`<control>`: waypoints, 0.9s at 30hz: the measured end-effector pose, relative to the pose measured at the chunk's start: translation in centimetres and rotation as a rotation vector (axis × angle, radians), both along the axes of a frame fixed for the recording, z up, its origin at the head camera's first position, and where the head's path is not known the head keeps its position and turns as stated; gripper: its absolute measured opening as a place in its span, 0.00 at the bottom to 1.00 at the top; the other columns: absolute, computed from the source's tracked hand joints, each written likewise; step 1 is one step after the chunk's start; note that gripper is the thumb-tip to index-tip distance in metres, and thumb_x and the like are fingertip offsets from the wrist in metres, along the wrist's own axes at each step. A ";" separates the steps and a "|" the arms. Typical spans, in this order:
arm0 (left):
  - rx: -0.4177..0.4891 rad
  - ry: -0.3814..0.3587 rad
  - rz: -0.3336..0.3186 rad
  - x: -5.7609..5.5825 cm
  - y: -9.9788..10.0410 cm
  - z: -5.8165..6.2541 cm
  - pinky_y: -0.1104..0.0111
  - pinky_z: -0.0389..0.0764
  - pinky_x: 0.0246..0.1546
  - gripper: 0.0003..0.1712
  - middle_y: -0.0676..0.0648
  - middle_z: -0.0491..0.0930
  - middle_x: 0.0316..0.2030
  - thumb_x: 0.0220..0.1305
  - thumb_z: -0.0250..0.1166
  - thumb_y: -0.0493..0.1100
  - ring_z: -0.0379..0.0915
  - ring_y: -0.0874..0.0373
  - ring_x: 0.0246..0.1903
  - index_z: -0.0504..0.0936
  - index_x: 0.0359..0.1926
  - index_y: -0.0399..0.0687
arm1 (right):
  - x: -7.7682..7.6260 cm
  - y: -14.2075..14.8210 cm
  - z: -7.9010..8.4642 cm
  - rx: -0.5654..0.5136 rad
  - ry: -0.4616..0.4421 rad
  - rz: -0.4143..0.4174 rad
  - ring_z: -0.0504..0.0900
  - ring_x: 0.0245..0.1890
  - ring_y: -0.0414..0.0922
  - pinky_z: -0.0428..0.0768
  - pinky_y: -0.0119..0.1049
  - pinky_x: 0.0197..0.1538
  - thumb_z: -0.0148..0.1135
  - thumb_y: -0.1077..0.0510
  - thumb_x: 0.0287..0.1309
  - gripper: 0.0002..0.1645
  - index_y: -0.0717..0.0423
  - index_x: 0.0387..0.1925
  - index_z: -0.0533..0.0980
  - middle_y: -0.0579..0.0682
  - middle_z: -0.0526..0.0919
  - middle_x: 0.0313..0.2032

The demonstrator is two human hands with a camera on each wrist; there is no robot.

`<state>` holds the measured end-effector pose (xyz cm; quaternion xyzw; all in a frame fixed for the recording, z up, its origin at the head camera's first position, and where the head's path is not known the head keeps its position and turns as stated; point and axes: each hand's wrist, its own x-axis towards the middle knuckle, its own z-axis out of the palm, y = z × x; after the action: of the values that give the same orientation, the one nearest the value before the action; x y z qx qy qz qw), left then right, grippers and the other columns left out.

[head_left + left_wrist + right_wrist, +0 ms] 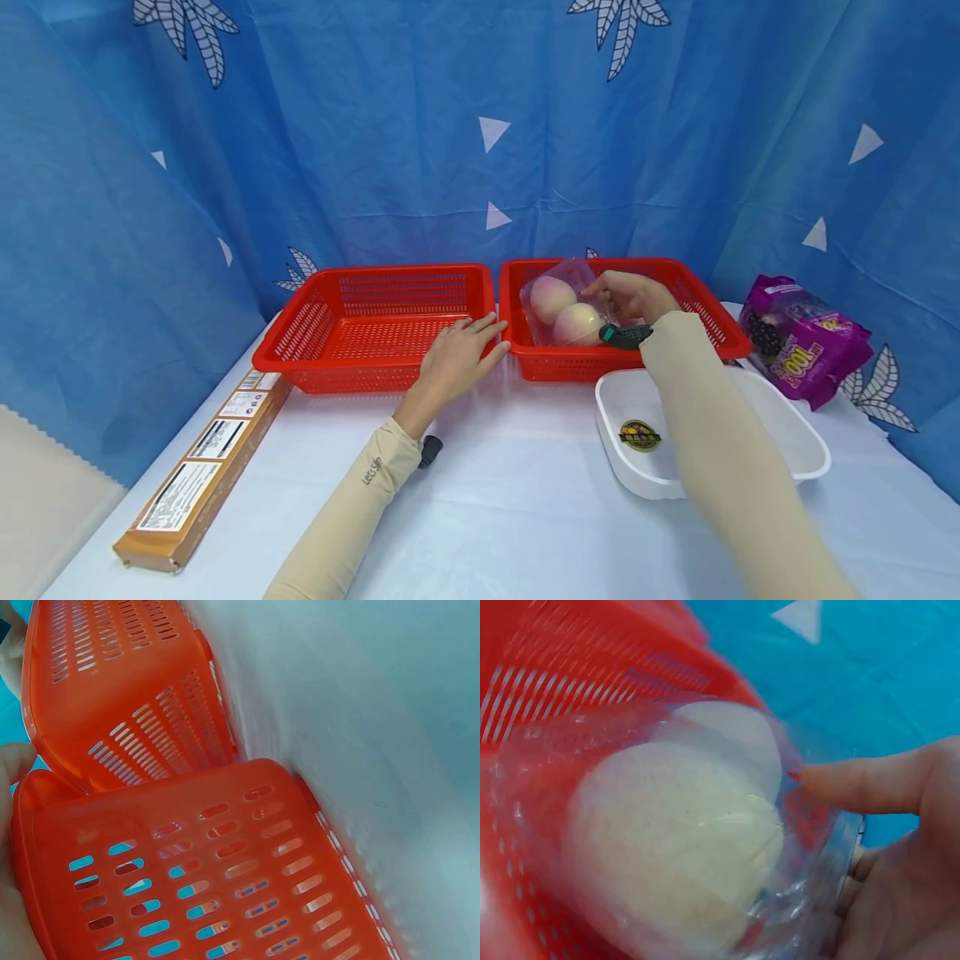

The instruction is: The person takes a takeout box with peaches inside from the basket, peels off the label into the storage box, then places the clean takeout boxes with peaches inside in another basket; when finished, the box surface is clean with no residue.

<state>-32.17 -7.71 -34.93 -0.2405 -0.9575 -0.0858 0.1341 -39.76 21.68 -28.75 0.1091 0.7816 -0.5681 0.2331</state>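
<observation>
A clear plastic pack (540,750) of peaches (553,300) is tilted inside the right red basket (570,364). My right hand (632,293) grips the pack at its right edge; the right wrist view shows the thumb (870,780) on the near face and the other fingers partly hidden behind the plastic. My left hand (459,354) rests on the near right corner of the left red basket (375,379), its fingers extended towards the right basket. In the left wrist view, part of the left hand (11,900) shows beside that basket's rim.
A white plastic tub (637,479) with a round sticker stands in front of the right basket, partly under my right forearm. The purple bag (806,346) of dark fruit leans at the far right. Along the table's left edge lies a long brown box (202,467).
</observation>
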 end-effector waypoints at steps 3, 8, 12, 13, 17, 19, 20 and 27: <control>0.000 -0.004 -0.002 0.0 0.0 0.0 0.46 0.61 0.65 0.30 0.53 0.60 0.70 0.70 0.47 0.63 0.60 0.43 0.66 0.65 0.69 0.62 | 0.0 -0.3 0.1 0.103 0.009 0.082 0.69 0.28 0.44 0.70 0.34 0.31 0.56 0.49 0.60 0.13 0.53 0.29 0.66 0.48 0.69 0.24; -0.004 -0.001 -0.006 0.0 0.0 0.1 0.46 0.62 0.64 0.30 0.53 0.61 0.70 0.70 0.47 0.63 0.61 0.43 0.66 0.66 0.69 0.62 | 0.4 -0.7 0.8 0.285 0.075 0.100 0.73 0.30 0.45 0.76 0.34 0.35 0.59 0.46 0.57 0.17 0.54 0.34 0.66 0.49 0.72 0.25; -0.009 -0.003 0.000 0.0 0.0 0.1 0.47 0.62 0.64 0.30 0.53 0.61 0.70 0.71 0.47 0.63 0.61 0.43 0.66 0.65 0.69 0.62 | 0.8 -1.0 1.3 0.340 0.114 0.095 0.75 0.33 0.47 0.81 0.36 0.38 0.64 0.48 0.55 0.20 0.58 0.38 0.70 0.51 0.74 0.29; -0.009 -0.004 0.001 0.0 0.0 0.1 0.46 0.62 0.65 0.30 0.53 0.61 0.70 0.70 0.47 0.63 0.61 0.43 0.66 0.65 0.69 0.62 | 0.8 -1.1 1.4 0.345 0.123 0.108 0.75 0.33 0.47 0.81 0.36 0.38 0.64 0.49 0.54 0.19 0.58 0.38 0.71 0.51 0.74 0.29; -0.010 -0.011 0.003 0.0 -0.1 0.1 0.46 0.62 0.65 0.30 0.53 0.60 0.70 0.70 0.47 0.63 0.60 0.42 0.66 0.65 0.70 0.62 | 1.1 -1.4 1.8 0.410 0.152 0.135 0.75 0.30 0.48 0.82 0.37 0.36 0.65 0.52 0.54 0.16 0.61 0.34 0.74 0.53 0.76 0.27; -0.011 -0.009 0.003 0.1 -0.1 0.1 0.46 0.62 0.65 0.30 0.53 0.60 0.70 0.70 0.47 0.63 0.60 0.42 0.66 0.65 0.70 0.62 | 1.2 -1.4 1.9 0.456 0.156 0.122 0.76 0.33 0.49 0.83 0.38 0.35 0.66 0.54 0.53 0.17 0.61 0.39 0.74 0.55 0.78 0.33; -0.011 -0.006 0.001 0.1 -0.1 0.1 0.46 0.63 0.64 0.30 0.53 0.60 0.70 0.70 0.47 0.63 0.60 0.42 0.66 0.65 0.70 0.62 | 1.3 -1.4 2.0 0.481 0.150 0.105 0.77 0.35 0.50 0.84 0.38 0.35 0.67 0.54 0.52 0.19 0.61 0.42 0.74 0.56 0.79 0.37; -0.007 0.000 -0.008 0.0 0.0 0.1 0.46 0.62 0.64 0.31 0.52 0.61 0.70 0.70 0.48 0.63 0.61 0.41 0.66 0.65 0.70 0.61 | 1.5 -1.6 2.1 0.522 0.156 0.070 0.78 0.48 0.57 0.85 0.44 0.39 0.69 0.59 0.53 0.30 0.62 0.56 0.70 0.62 0.76 0.52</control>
<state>-32.16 -7.71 -34.87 -0.2448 -0.9568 -0.0830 0.1328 -38.23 20.07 -26.67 0.0942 0.9205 -0.3458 0.1555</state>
